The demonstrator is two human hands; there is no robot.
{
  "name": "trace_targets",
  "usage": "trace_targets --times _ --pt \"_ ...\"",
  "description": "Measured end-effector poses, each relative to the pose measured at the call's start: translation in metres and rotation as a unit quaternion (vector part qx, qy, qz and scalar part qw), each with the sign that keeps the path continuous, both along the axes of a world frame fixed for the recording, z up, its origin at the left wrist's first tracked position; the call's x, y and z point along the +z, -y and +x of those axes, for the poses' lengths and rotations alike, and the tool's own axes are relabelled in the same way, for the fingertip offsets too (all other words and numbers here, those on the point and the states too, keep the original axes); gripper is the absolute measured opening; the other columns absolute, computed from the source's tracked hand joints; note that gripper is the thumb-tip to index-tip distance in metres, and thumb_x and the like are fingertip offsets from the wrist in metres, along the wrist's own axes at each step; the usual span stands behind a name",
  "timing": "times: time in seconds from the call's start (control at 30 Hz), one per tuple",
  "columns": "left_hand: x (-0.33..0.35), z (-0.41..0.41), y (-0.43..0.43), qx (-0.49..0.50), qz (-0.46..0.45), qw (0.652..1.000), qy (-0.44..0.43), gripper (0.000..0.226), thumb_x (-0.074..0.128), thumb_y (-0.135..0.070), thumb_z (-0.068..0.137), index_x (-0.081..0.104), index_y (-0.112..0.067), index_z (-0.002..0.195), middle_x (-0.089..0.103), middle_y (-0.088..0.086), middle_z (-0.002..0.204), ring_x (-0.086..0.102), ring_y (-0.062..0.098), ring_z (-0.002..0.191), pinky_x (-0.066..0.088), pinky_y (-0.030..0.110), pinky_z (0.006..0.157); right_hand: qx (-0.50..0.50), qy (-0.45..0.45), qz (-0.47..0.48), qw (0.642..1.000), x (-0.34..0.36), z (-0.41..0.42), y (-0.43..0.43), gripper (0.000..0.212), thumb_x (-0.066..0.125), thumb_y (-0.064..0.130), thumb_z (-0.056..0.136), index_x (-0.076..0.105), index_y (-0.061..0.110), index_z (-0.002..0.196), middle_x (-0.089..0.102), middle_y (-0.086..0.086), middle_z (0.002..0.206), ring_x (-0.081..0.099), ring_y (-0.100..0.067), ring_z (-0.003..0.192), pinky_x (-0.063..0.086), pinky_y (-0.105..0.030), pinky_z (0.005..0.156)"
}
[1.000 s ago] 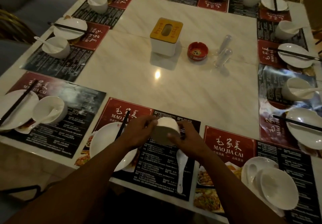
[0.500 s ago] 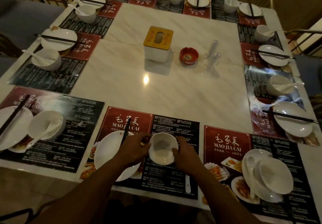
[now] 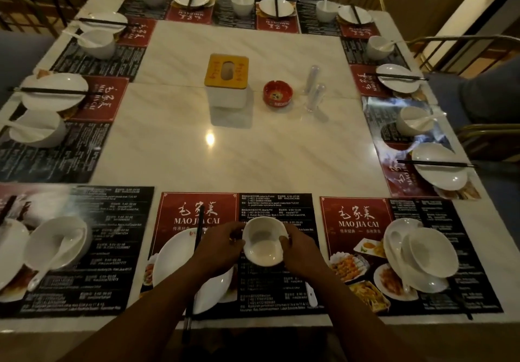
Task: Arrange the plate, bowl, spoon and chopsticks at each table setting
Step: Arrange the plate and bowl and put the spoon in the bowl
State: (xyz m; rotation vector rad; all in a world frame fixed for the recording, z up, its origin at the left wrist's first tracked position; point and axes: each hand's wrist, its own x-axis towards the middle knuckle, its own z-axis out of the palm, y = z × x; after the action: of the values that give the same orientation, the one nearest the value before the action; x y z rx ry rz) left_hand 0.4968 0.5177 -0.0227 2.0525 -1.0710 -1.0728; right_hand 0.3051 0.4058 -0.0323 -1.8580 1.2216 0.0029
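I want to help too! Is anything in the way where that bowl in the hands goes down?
Nothing visible is. The left hand and right hand hold the bowl over bare placemat. The plate lies to its left; the spoon lies lower down, by the right wrist.

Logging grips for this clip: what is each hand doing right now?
Left hand: grips the small white ceramic bowl.
Right hand: grips the same bowl's other side.
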Motion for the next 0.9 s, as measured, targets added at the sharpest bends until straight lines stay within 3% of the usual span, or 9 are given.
trace_targets --times 0.1,0.2,0.27,0.33,0.5,0.63,0.77,0.9 --pt "-0.002 0.002 0.001 -0.008 0.004 1.0 0.0 0.043 0.066 -0.014 0.09 0.061 -0.031 0.129 0.062 -0.024 0.101 0.063 -0.002 0.093 0.058 0.029 0.079 -0.008 -0.01 -0.005 1.0 0.006 0.0 0.0 0.027 0.041 0.033 0.104 0.055 0.029 0.127 0.063 0.003 0.109 0.059 -0.009 0.091 0.043 -0.022 0.067" --pt "-0.002 0.004 0.001 -0.019 0.008 1.0 -0.012 0.043 0.066 -0.015 0.09 0.06 -0.033 0.129 0.061 -0.028 0.099 0.064 0.0 0.092 0.057 0.023 0.074 -0.069 -0.059 -0.092 0.992 0.011 -0.014 0.002 0.014 0.043 0.03 0.103 0.054 0.023 0.103 0.064 0.002 0.09 0.058 -0.008 0.075 0.053 -0.032 0.066" --pt "-0.003 0.008 0.0 -0.024 0.003 1.0 -0.001 0.042 0.066 -0.017 0.091 0.06 -0.031 0.13 0.065 -0.023 0.104 0.064 -0.002 0.091 0.052 0.014 0.067 -0.084 -0.12 -0.121 0.982 0.01 -0.031 -0.003 0.008 0.052 0.029 0.098 0.053 0.021 0.099 0.062 0.003 0.09 0.06 -0.011 0.078 0.055 -0.037 0.072" --pt "-0.002 0.012 -0.002 -0.029 -0.004 0.999 0.03 0.04 0.065 -0.018 0.092 0.06 -0.028 0.13 0.069 -0.014 0.111 0.064 -0.003 0.088 0.047 0.01 0.07 -0.064 -0.161 -0.119 0.978 0.005 -0.043 -0.016 0.018 0.059 0.034 0.095 0.053 0.02 0.104 0.063 0.002 0.097 0.062 -0.014 0.086 0.054 -0.033 0.072" --pt "0.007 0.028 -0.009 -0.019 -0.034 0.996 0.085 0.033 0.063 -0.014 0.092 0.064 -0.026 0.123 0.058 -0.026 0.093 0.061 -0.003 0.085 0.04 0.005 0.065 -0.054 -0.158 -0.128 0.978 0.0 -0.045 -0.037 0.027 0.064 0.037 0.091 0.053 0.021 0.109 0.063 0.003 0.1 0.063 -0.015 0.088 0.051 -0.029 0.069" --pt "0.01 0.038 -0.016 -0.022 -0.045 0.994 0.096 0.038 0.065 -0.014 0.093 0.062 -0.022 0.129 0.064 -0.012 0.108 0.059 0.002 0.09 0.04 0.007 0.071 -0.042 -0.177 -0.145 0.972 -0.003 -0.044 -0.042 0.026 0.062 0.029 0.092 0.055 0.017 0.114 0.062 0.0 0.108 0.063 -0.017 0.096 0.052 -0.031 0.078" --pt "0.01 0.04 -0.023 -0.02 -0.048 0.994 0.094 0.038 0.066 -0.016 0.092 0.061 -0.02 0.129 0.066 -0.005 0.114 0.059 0.0 0.086 0.043 0.01 0.07 -0.11 -0.133 -0.114 0.978 0.012 -0.042 -0.034 0.019 0.052 0.031 0.1 0.059 0.016 0.091 0.068 -0.001 0.087 0.065 -0.015 0.077 0.054 -0.031 0.068" --pt "0.008 0.04 -0.027 -0.016 -0.055 0.995 0.085 0.039 0.067 -0.015 0.091 0.061 -0.02 0.129 0.066 -0.003 0.116 0.062 0.004 0.088 0.044 0.01 0.07 -0.128 -0.073 -0.114 0.982 0.04 -0.028 -0.021 0.014 0.065 0.015 0.091 0.06 0.027 0.086 0.061 0.011 0.078 0.063 -0.008 0.076 0.056 -0.032 0.073"
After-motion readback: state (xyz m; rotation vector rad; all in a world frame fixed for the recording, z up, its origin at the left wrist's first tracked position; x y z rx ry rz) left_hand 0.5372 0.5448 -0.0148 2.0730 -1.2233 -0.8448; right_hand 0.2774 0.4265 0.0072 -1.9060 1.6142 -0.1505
